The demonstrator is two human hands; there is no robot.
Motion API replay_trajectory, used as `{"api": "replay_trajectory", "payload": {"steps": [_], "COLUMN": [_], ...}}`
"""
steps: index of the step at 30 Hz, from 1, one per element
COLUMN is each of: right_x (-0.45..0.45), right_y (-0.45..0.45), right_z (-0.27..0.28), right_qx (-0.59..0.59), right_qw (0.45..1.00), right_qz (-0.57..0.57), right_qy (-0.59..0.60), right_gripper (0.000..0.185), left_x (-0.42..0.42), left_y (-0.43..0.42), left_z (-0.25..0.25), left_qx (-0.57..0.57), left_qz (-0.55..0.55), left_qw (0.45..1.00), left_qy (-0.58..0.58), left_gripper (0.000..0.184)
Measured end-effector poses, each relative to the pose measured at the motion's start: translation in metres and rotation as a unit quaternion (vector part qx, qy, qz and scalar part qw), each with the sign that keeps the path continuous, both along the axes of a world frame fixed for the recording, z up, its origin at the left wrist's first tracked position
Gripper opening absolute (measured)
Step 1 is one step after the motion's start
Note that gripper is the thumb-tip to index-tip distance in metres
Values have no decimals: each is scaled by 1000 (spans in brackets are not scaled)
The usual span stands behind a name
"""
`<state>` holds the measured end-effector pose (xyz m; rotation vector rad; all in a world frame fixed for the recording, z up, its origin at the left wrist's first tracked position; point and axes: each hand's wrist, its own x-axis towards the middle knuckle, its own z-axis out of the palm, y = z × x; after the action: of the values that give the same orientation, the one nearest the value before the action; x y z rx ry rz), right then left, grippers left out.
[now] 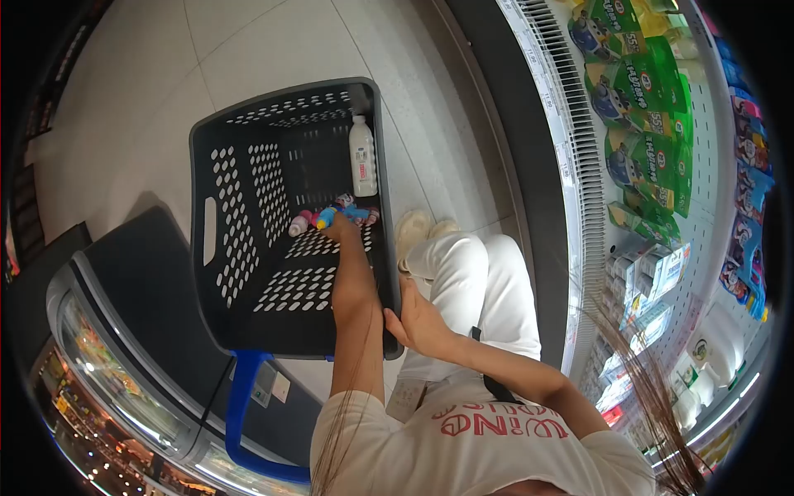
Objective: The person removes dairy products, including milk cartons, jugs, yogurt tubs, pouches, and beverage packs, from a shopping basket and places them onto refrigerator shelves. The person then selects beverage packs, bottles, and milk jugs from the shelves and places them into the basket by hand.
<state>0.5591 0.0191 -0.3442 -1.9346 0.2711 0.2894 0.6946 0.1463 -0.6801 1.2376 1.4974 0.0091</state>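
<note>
A dark grey shopping basket (285, 95) with perforated walls stands in front of me. My left hand (334, 229) reaches down inside it, closed around a small blue bottle with a yellow cap (325, 218). Right beside that hand lie a small pink-and-white bottle (299, 223) and a colourful blue-and-pink package (360, 216), partly covered. A white bottle (362, 157) with a white cap leans in the basket's corner. At the near side, my right hand (420, 322) grips the basket's rim, its thumb over the edge and its other fingers partly hidden.
A blue handle (240, 405) extends from the basket. To the right runs a shelf with green pouches (641, 124), boxed cartons (653, 273) and price labels. Glass-topped display cases (107, 339) are at the lower left. Pale floor tiles (256, 41) lie around the basket.
</note>
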Motion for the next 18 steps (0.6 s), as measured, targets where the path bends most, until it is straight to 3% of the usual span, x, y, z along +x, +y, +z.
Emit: {"api": "replay_trajectory", "payload": {"steps": [3,4,9,13,18], "right_x": [0,0,-1,-1,-4], "right_y": [0,-1,1,4,2], "right_z": [-1,-1,2,6,12], "right_qx": [-5,-6,-13,-34,-68], "right_qw": [1000,1000,1000,999,996], "right_qz": [-2,-1,0,-9,13], "right_qy": [-16,-12,23,38,63], "right_gripper": [62,61,60,57,59], "left_x": [-5,-8,-29,-41,-43], "left_y": [8,0,6,17,30], "left_z": [-33,-40,-53,2,125], "left_qx": [-140,-146,-254,-319,-272], "left_qz": [114,144,-57,-120,-249], "left_qw": [983,979,962,936,911], "left_qy": [-33,-11,81,88,181], "left_gripper": [65,57,54,44,40]}}
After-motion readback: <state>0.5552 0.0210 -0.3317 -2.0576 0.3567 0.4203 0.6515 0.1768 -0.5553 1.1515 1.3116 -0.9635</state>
